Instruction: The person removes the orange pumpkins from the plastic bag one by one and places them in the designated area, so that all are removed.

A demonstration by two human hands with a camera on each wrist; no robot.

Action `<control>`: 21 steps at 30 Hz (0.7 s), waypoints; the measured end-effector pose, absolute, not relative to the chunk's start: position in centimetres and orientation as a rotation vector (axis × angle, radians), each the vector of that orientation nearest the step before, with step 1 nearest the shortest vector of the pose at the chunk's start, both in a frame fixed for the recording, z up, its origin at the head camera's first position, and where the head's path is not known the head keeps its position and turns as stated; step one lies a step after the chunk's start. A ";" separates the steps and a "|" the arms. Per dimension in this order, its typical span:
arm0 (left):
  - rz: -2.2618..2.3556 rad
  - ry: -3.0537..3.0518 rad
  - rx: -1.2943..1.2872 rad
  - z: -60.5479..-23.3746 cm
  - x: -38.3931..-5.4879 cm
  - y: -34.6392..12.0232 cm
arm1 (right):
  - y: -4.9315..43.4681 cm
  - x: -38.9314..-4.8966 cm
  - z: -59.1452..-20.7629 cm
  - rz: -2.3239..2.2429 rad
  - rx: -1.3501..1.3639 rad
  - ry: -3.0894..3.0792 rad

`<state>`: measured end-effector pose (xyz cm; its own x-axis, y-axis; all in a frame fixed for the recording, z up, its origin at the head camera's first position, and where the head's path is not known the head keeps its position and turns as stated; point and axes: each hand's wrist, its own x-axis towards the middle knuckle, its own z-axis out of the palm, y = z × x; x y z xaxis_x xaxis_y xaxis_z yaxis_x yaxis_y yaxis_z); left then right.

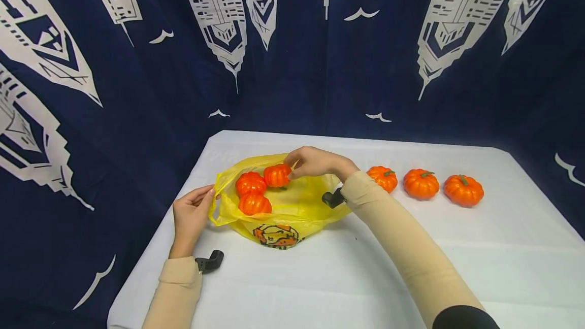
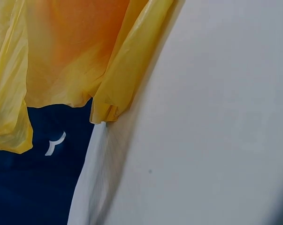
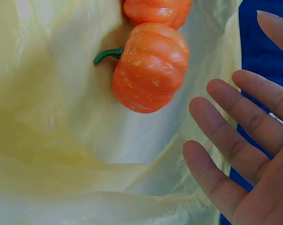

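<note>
A yellow plastic bag (image 1: 315, 202) lies with its mouth spread wide on the table. Inside it are two orange-red toy pumpkins (image 1: 250, 184) on the left and a third toy pumpkin (image 1: 277, 175) beside them, its green stem (image 3: 108, 55) showing in the right wrist view. My left hand (image 1: 192, 213) pinches the bag's left edge by a handle loop; that hand is out of the left wrist view, where the bag's folds (image 2: 127, 61) hang. My right hand (image 3: 254, 150) is over the bag's opening, its fingers spread and apart from the third pumpkin.
Three more orange toy pumpkins stand in a row right of the bag: one partly behind the right sleeve (image 1: 383, 177), a middle pumpkin (image 1: 420, 184) and an outer pumpkin (image 1: 463, 190). A white cloth covers the table (image 1: 274, 288). Behind hangs a dark blue patterned curtain (image 1: 297, 85).
</note>
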<state>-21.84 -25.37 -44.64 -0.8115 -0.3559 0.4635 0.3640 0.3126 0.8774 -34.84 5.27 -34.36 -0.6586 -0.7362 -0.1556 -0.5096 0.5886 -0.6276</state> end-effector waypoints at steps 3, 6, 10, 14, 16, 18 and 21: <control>-1.552 -1.983 -0.016 -44.6 -21.8 -25.4 | 4.9 -35.2 -34.7 -0.760 -0.990 2.440; -1.548 -1.985 -0.027 -44.6 -21.9 -25.4 | 4.6 -35.4 -35.1 -0.757 -0.976 2.460; -1.543 -1.989 -0.028 -44.7 -21.9 -25.5 | 4.2 -35.7 -35.8 -0.762 -0.939 2.483; -1.544 -2.003 0.006 -44.8 -22.1 -25.4 | 4.0 -36.0 -36.4 -0.771 -0.902 2.507; -1.541 -2.008 0.021 -44.8 -22.2 -25.3 | 3.8 -36.0 -36.5 -0.772 -0.886 2.510; -1.541 -2.004 0.020 -44.8 -22.2 -25.3 | 3.7 -36.1 -36.7 -0.771 -0.877 2.512; -1.541 -1.987 -0.007 -44.8 -22.1 -25.4 | 3.4 -36.1 -37.0 -0.788 -0.862 2.515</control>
